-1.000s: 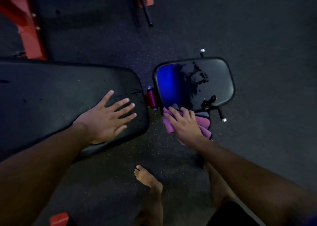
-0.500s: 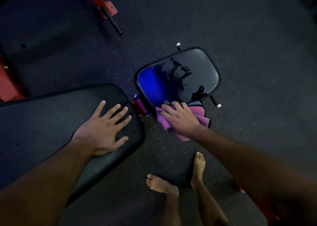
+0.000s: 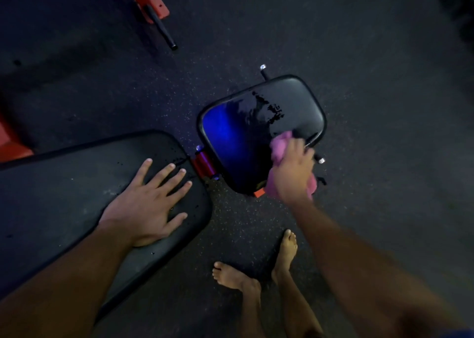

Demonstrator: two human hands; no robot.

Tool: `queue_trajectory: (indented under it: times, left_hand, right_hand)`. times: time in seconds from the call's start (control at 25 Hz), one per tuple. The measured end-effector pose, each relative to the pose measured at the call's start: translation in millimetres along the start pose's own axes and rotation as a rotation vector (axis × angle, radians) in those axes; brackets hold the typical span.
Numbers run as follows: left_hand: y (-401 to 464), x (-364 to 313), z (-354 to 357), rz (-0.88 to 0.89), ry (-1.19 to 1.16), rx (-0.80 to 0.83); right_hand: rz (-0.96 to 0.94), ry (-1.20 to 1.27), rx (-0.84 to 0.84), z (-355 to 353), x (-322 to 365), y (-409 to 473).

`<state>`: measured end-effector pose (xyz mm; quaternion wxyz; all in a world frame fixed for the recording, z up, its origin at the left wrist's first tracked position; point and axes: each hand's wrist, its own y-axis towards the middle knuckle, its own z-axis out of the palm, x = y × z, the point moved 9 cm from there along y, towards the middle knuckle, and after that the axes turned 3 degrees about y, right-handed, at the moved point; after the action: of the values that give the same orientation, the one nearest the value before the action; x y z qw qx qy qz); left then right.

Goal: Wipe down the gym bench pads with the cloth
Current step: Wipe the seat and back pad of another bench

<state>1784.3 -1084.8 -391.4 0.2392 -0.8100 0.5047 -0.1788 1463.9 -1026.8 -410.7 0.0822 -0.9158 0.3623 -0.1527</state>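
A small black seat pad gleams wet with a blue reflection at centre right. My right hand grips a bunched pink cloth against the pad's near right edge; the hand is motion-blurred. The long black back pad stretches in from the left, speckled with droplets. My left hand lies flat on its near end, fingers spread.
A red hinge joins the two pads. A red frame piece with a black bar lies on the dark rubber floor at top left, more red frame at far left. My bare feet stand below the seat pad.
My right hand has slid the cloth from the seat pad's near left corner over to its near right edge. The left hand stays planted on the back pad.
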Motion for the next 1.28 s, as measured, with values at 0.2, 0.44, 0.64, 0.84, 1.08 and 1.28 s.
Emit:
queue_trajectory:
  times: [0.2,0.44,0.64,0.84,1.08,1.28]
  left_hand:
    - [0,0,-1,0.005,0.005,-0.027]
    - [0,1,-2,-0.013,0.015,-0.042]
    - [-1,1,-3,-0.004,-0.002,-0.058]
    - [0,1,-4,-0.008,0.003,-0.070]
    - [-2,2,-11,-0.034,-0.034,-0.171]
    - [0,12,-18,-0.172,-0.024,-0.242]
  right_hand:
    - [-0.577,-0.025,0.096,27,61,-34]
    - [-0.105,-0.063,-0.097,-42,-66,114]
    - [0.137,0.170,-0.120,-38,-79,99]
    - [-0.375,0.025,0.069,-4,-10,19]
    - [-0.626,-0.039,0.189,-19,11,20]
    - [-0.697,-0.080,-0.018,-17,74,50]
